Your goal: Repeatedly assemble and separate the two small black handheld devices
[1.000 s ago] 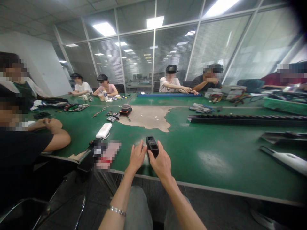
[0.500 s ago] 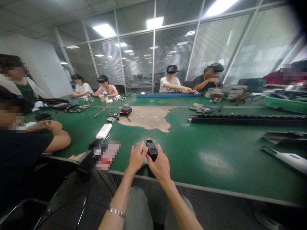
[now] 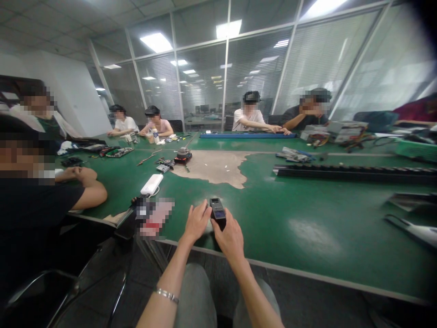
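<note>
A small black handheld device (image 3: 217, 208) with a little screen near its lower end stands just above the green table, tilted toward me. Around its lower part is my right hand (image 3: 231, 233), thumb on the left side and fingers along the right. My left hand (image 3: 198, 222) is close beside the device's left edge, its fingers stretched forward and the thumb near the casing. Whether the left thumb touches it I cannot tell. The underside of the device is hidden by my hands.
On the green table (image 3: 273, 228) lie a white power bank (image 3: 152, 184), a blurred pink-and-red packet (image 3: 156, 218), a black rail (image 3: 341, 173) and a round-topped device (image 3: 183, 156). A person's forearm (image 3: 90, 193) rests at the left. Several people sit around the table.
The view has turned slightly left, so the surroundings appear shifted right. My hands and the device keep nearly the same pose.
</note>
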The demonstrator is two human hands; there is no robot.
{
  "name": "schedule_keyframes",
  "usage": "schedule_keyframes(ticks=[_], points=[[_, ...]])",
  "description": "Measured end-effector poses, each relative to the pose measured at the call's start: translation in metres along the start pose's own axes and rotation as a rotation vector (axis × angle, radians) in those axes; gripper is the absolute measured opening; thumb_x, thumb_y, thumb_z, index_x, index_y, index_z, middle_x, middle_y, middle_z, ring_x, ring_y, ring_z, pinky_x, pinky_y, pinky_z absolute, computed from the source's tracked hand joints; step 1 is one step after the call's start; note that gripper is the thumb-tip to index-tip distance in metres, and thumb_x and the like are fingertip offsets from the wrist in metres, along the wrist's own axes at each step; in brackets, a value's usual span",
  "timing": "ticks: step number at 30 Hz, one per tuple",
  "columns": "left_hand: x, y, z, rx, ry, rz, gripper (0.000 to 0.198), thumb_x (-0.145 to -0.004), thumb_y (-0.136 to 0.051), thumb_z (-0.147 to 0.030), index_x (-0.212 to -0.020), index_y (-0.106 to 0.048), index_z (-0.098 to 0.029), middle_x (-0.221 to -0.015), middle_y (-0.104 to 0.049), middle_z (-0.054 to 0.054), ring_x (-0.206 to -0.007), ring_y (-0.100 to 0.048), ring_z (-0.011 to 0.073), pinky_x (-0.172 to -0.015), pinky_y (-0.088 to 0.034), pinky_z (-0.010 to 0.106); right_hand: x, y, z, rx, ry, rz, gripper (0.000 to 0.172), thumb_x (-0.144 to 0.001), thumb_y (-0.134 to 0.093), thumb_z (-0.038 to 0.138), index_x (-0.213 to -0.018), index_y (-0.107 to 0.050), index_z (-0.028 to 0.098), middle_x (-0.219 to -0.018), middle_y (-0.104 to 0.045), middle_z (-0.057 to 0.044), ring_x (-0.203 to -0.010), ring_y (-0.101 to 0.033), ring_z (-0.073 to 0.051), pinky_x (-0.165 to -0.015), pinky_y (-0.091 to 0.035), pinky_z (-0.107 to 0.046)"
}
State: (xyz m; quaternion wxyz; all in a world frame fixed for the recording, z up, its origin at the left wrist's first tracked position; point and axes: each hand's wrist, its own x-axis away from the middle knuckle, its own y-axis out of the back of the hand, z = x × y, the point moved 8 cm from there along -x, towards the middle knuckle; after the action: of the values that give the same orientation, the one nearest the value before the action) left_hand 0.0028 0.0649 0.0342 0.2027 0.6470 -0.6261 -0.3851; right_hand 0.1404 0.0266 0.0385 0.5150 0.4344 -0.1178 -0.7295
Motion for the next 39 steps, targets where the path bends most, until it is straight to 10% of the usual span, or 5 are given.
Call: schedule_keyframes(ticks=[15,25,39], points=[[0.001,0.0,0.005,0.009,-0.01,-0.005,0.058,-0.096,-0.014,-0.055,-0.139,-0.039,-0.025,-0.145,-0.042,0.004,-0.135,-0.035,0.0172,-0.116,-0.013,0.043,-0.025,0.038,0.011,-0.247,-0.089,-0.105,0.057,-0.081,-0.053,0.049,-0.13,-0.048,0.019,-0.122,-0.06,-0.01,-0.106,-0.057,-0.023,-0.091,-0.043,-0.035],[0.003,0.002,0.001,0.037,0.007,0.009,0.061,-0.096,-0.014,-0.057,-0.142,-0.034,-0.022,-0.143,-0.044,0.004,-0.135,-0.036,0.0162,-0.117,-0.011,0.042,-0.024,0.053,-0.072,0.002,-0.22,-0.133,0.058,-0.079,-0.052,0.051,-0.127,-0.051,0.018,-0.112,-0.063,-0.011,-0.097,-0.057,-0.026,-0.086,-0.043,-0.039],[0.003,0.003,0.0,0.024,0.01,0.014,0.064,-0.095,-0.011,-0.057,-0.143,-0.033,-0.021,-0.141,-0.047,0.006,-0.135,-0.037,0.0172,-0.116,-0.012,0.043,-0.015,0.045,-0.079,0.147,-0.195,-0.113,0.065,-0.076,-0.053,0.045,-0.128,-0.047,0.006,-0.116,-0.059,-0.018,-0.105,-0.053,-0.031,-0.091,-0.041,-0.04]])
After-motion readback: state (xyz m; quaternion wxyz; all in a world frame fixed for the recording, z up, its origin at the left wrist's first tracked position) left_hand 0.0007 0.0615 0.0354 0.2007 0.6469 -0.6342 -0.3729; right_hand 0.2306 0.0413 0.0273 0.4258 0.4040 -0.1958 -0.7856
